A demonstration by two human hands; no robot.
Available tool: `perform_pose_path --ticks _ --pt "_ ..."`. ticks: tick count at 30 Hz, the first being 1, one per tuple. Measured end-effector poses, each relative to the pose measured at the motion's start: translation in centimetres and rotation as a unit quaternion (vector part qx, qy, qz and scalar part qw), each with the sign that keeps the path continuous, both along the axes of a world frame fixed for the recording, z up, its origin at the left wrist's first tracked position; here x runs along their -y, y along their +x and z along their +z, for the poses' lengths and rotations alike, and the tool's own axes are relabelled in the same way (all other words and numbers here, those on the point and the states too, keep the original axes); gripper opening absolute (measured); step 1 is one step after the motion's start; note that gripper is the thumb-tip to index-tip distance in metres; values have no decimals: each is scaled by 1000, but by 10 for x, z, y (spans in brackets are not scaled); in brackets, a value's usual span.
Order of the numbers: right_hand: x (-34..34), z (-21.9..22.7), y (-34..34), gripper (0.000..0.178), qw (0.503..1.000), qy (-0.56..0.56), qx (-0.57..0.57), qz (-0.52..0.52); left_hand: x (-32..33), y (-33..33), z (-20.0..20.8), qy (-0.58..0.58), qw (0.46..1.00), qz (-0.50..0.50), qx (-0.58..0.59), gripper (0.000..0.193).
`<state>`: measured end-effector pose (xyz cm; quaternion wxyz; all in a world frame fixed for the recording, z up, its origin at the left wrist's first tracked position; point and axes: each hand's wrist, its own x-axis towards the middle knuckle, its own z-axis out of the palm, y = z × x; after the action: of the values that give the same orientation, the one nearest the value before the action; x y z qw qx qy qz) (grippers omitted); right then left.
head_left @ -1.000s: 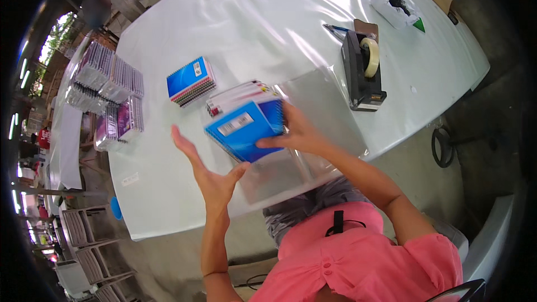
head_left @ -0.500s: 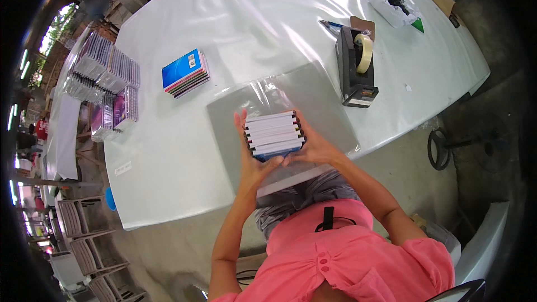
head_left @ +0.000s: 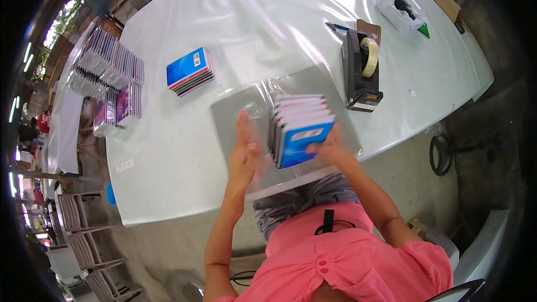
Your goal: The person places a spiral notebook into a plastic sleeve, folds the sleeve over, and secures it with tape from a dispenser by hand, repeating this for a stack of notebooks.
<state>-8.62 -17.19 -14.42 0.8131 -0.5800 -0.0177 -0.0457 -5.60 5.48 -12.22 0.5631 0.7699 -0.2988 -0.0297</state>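
Note:
A small stack of spiral notebooks (head_left: 305,140) is tilted so that a blue cover faces me, with white page edges on top and dark coils along its left side. My right hand (head_left: 334,148) grips the stack at its right edge, thumb across the blue cover. To the left of the coils is my left hand (head_left: 244,154), apart from the stack, its fingers stretched out and slightly blurred. Beneath both hands lie clear plastic sheets (head_left: 235,112) on the white-covered table (head_left: 168,190).
Another blue-topped notebook stack (head_left: 187,70) sits to the left. Plastic-wrapped notebook bundles (head_left: 112,61) rise at the far left. A black tape dispenser (head_left: 358,72) stands on the right, with a pen (head_left: 337,26) behind it and a white plastic bag (head_left: 398,11) farther back.
The notebook stack has tipped and turned, moving right, so its blue cover now shows. My left hand has come off it; my right hand still holds it.

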Motion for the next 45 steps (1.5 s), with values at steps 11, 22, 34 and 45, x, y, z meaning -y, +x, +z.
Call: perform_pose_path --ticks 11,22,34,45 --pt "53 51 -1 98 999 -6 4 -49 -1 -21 -9 407 895 4 179 73" --pt "-10 55 51 98 974 -174 13 145 -14 16 22 -123 990 51 -47 118" --pt "-4 48 46 96 955 -275 34 107 -4 14 -2 -190 960 102 -178 72" --pt "-10 67 59 62 959 -213 -146 118 -4 26 38 -43 952 121 -276 55"
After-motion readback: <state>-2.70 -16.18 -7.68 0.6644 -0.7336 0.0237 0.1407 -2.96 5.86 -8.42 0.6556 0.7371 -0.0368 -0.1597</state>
